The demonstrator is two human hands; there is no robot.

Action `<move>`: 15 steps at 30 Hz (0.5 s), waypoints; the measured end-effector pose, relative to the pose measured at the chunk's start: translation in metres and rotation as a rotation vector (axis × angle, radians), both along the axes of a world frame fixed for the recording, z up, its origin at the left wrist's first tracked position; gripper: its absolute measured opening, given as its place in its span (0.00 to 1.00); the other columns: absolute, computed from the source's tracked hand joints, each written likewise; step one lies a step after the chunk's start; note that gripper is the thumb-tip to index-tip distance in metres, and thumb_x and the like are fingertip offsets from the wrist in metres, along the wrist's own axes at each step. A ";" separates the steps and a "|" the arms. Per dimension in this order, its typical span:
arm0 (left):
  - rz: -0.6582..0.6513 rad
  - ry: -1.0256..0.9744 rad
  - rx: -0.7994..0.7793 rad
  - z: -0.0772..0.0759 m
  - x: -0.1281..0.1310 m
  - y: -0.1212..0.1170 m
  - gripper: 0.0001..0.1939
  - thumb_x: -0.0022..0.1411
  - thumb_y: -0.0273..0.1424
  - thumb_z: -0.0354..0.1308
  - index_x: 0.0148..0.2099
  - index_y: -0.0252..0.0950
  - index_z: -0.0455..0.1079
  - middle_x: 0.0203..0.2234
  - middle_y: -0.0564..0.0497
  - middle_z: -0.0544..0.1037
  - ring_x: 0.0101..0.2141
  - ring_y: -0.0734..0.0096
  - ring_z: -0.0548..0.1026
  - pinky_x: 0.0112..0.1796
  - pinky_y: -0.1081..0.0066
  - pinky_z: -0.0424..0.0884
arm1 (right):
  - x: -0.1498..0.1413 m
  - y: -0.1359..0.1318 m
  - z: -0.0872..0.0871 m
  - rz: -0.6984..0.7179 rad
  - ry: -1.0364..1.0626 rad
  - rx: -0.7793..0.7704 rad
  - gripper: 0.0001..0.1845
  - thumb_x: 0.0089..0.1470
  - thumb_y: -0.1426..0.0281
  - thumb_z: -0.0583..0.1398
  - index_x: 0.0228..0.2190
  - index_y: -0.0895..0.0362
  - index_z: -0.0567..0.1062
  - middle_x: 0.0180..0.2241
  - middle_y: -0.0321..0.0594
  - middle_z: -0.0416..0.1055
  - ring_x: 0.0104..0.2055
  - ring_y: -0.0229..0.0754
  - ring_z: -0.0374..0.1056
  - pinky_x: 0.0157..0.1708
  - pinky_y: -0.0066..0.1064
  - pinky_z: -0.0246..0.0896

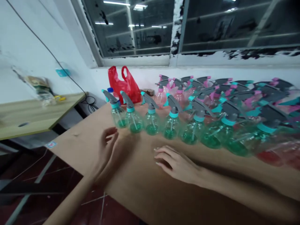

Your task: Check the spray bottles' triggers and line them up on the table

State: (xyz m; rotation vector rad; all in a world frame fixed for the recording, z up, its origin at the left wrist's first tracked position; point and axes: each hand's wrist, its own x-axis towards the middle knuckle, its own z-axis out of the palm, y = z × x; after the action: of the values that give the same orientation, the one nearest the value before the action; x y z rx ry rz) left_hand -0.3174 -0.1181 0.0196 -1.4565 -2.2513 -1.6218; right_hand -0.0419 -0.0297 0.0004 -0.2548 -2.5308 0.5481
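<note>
My left hand (108,144) hangs over the table just in front of the leftmost green spray bottle (120,117). It is a little blurred; its fingers are bent, with a gap between them and the thumb, and nothing shows in it. Further right, my right hand (171,162) is held low over the tabletop with its fingers loosely apart, also without anything in it. Nearest to it is a row of round, clear green spray bottles (170,126) with turquoise collars and grey trigger heads, all upright. Behind them stand several pink spray bottles (180,97).
A red plastic bag (126,84) and a blue-capped bottle (110,90) stand on the brown table (131,168) near the wall. To the left is another wooden table (44,115), apart across a gap. A black cable (50,51) runs down the wall beside a window (140,34).
</note>
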 end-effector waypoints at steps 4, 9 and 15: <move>0.154 -0.068 0.101 0.009 -0.051 0.030 0.22 0.60 0.41 0.58 0.52 0.36 0.62 0.45 0.42 0.72 0.48 0.54 0.71 0.43 0.57 0.70 | -0.016 0.000 -0.001 0.022 0.016 0.029 0.09 0.56 0.75 0.56 0.40 0.58 0.71 0.46 0.46 0.71 0.50 0.45 0.66 0.52 0.42 0.64; 0.131 -0.083 0.087 0.014 -0.070 0.069 0.16 0.66 0.33 0.57 0.54 0.34 0.64 0.49 0.44 0.69 0.44 0.59 0.73 0.42 0.56 0.71 | -0.025 -0.005 0.001 0.039 0.030 0.045 0.08 0.56 0.75 0.56 0.39 0.58 0.71 0.45 0.46 0.71 0.49 0.45 0.67 0.50 0.42 0.65; -0.026 -0.039 0.023 0.018 -0.066 0.081 0.15 0.67 0.33 0.56 0.54 0.34 0.65 0.48 0.44 0.70 0.43 0.60 0.73 0.41 0.57 0.72 | -0.024 -0.010 0.003 0.040 0.031 0.028 0.08 0.56 0.75 0.55 0.39 0.56 0.71 0.44 0.45 0.72 0.48 0.45 0.68 0.49 0.41 0.66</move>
State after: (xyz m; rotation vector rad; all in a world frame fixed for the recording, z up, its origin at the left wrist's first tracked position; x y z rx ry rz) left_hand -0.3838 -0.0376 0.0371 -1.4673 -2.2354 -1.6921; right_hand -0.0662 -0.0400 0.0038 -0.1845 -2.5167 0.5272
